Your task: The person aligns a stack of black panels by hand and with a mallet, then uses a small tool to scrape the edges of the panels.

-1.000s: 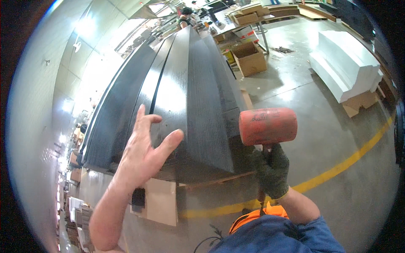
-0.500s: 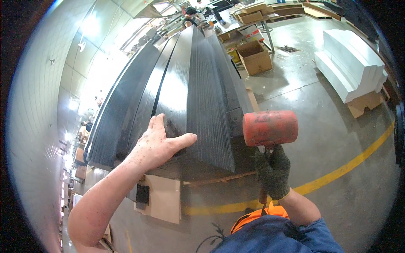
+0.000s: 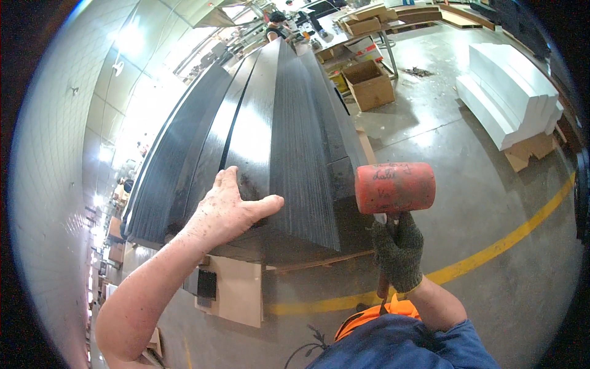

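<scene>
Bare and spread, my left hand (image 3: 230, 206) lies over the near end of a tall stack of long black boards (image 3: 255, 141), its thumb pointing right. My right hand (image 3: 398, 252), in a dark knitted glove, is closed round the handle of a red mallet (image 3: 395, 187). The mallet's scuffed, marked head is raised to the right of the stack, apart from the boards. Dark gaps run lengthwise between the board rows, and the stack's right side shows many thin layered edges.
A beige panel (image 3: 236, 289) with a small black piece (image 3: 207, 284) is below the stack's near end. An open cardboard box (image 3: 369, 86) stands beyond, right of the stack. White stepped pieces (image 3: 510, 92) rest farther right. A yellow line (image 3: 479, 261) curves over the floor. Another person (image 3: 276, 26) is at the far end.
The mallet head has turned slightly in my right hand, so more of its markings show. My left hand keeps its place on the boards; the view has shifted slightly.
</scene>
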